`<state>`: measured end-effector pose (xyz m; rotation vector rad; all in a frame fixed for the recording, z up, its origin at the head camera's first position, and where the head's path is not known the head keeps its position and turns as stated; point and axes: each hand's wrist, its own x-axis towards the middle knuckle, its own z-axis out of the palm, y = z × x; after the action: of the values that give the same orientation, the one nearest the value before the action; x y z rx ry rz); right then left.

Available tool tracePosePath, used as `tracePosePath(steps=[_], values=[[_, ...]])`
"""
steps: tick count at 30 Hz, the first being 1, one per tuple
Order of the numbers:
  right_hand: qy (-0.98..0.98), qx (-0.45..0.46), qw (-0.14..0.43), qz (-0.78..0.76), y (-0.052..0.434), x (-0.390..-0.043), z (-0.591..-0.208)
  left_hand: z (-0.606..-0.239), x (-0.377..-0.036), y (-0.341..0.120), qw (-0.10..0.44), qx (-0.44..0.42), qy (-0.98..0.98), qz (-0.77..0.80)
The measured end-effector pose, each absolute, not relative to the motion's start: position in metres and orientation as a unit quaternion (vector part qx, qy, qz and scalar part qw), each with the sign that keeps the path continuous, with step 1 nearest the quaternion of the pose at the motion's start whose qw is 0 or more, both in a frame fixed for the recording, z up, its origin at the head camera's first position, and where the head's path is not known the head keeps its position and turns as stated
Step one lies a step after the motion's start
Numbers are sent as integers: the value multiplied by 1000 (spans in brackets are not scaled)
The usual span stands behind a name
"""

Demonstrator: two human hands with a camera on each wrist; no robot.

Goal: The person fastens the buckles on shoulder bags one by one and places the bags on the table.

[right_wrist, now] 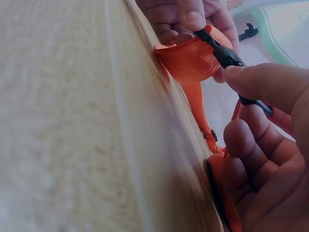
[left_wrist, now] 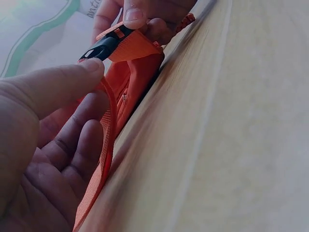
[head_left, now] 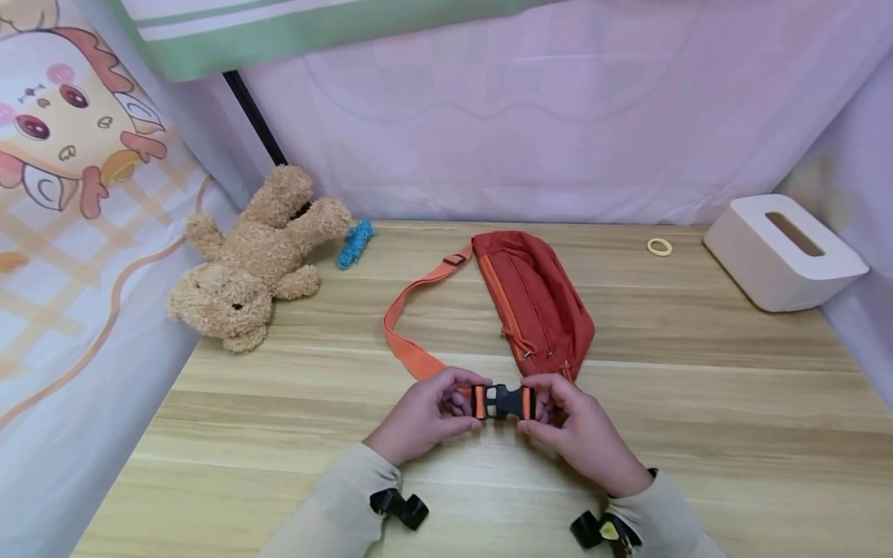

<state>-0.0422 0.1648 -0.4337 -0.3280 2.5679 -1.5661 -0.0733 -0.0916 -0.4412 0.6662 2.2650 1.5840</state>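
A black side-release buckle (head_left: 502, 401) is held level over the near part of the table, its two halves together. The left hand (head_left: 436, 415) pinches its left end between thumb and fingers, where the orange strap (head_left: 405, 318) loops through. At the right end, the right hand (head_left: 582, 426) grips the other half with thumb and fingertips. Just beyond the hands lies a red waist bag (head_left: 533, 302) with an orange zip edge. Its strap curves round on the left, carrying a dark slider (head_left: 455, 260). In the right wrist view, the thumb presses along the buckle (right_wrist: 229, 57).
On the wooden table (head_left: 698, 449), a plush bear (head_left: 258, 256) lies at the left beside a blue cord bundle (head_left: 356, 244). A pale yellow ring (head_left: 659, 246) and a white tissue box (head_left: 774, 263) are at the back right. Printed fabric (head_left: 488, 139) hangs behind.
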Motion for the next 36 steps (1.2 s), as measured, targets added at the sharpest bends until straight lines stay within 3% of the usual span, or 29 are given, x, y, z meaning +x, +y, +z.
tracePosePath(steps=[36], values=[[850,-108,62,-512,166,-43,-434,-446,-73,-93,126,225,799,543]])
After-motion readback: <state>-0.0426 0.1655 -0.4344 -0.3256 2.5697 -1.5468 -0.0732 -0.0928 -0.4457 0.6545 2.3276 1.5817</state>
